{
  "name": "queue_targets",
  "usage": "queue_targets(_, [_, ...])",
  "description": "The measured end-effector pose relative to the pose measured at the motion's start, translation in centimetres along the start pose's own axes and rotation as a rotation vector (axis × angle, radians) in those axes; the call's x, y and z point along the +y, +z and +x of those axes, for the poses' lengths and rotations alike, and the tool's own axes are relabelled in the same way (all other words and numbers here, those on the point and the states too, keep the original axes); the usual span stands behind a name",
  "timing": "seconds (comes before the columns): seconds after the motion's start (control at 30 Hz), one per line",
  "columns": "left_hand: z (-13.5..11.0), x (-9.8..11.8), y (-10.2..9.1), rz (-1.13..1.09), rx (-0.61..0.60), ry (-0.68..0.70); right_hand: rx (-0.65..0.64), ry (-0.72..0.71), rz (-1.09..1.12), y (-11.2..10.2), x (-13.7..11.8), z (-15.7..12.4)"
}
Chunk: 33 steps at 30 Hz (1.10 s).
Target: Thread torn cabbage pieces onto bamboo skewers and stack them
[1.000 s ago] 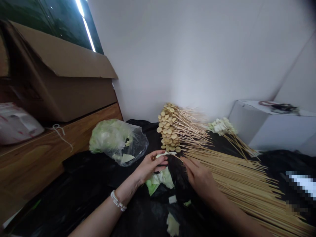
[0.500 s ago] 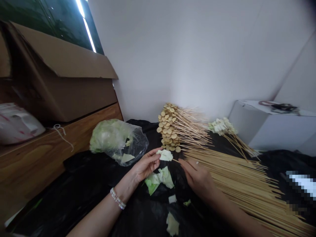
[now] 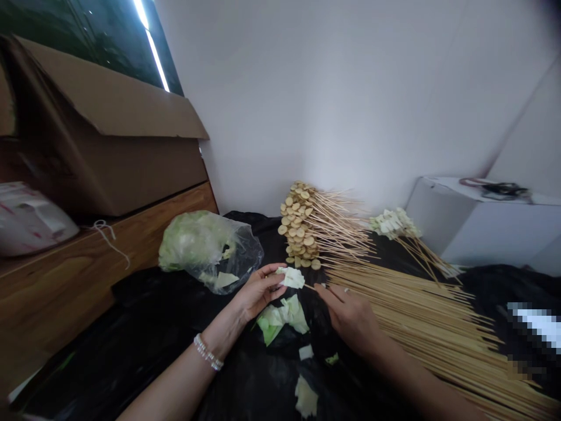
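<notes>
Between thumb and fingers, my left hand (image 3: 262, 287) pinches pale cabbage pieces (image 3: 293, 278) threaded on a thin skewer (image 3: 309, 287). My right hand (image 3: 350, 313) grips the bare end of that skewer, fingers closed, to the right of the cabbage. Just below my left hand, loose cabbage leaves (image 3: 284, 317) lie on a black plastic sheet (image 3: 245, 380). Smaller cabbage scraps (image 3: 306, 397) are scattered nearer to me. Beside and under my right forearm spreads a wide layer of bare bamboo skewers (image 3: 421, 310).
A clear bag of cabbage (image 3: 197, 242) sits at left. Behind my hands are stacked skewers of round slices (image 3: 300, 225); finished-looking cabbage skewers (image 3: 397, 223) lie farther right. A cardboard box (image 3: 131, 169) stands on a wooden surface (image 3: 175, 213), a white box (image 3: 456, 222) at right.
Both hands have shifted very slightly left with the cabbage skewer, still gripped at both ends. The surrounding things have not visibly moved.
</notes>
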<state>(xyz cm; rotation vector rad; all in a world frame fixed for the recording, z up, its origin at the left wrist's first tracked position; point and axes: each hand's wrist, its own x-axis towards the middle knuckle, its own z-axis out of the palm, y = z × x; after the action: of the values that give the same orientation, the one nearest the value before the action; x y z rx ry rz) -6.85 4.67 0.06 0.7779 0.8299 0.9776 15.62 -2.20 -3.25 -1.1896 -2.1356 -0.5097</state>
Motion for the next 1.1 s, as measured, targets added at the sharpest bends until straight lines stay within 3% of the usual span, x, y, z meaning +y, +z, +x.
queue_targets(0.4, [0.3,0.1,-0.1,0.012,0.023,0.018,-0.031,0.027,0.031,0.2,0.4,-0.1])
queue_targets(0.67, [-0.7,0.1,0.4,0.091,-0.090,0.021,-0.011,0.019,0.022,0.0,0.4,0.0])
queue_targets(0.93, [0.6,1.1,-0.9,-0.138,0.004,0.212,0.042,0.095,-0.033,-0.5,2.3,0.3])
queue_targets(1.1, [0.1,1.0,-0.5,-0.152,-0.070,0.151,0.109,0.022,-0.024,-0.9,1.9,0.4])
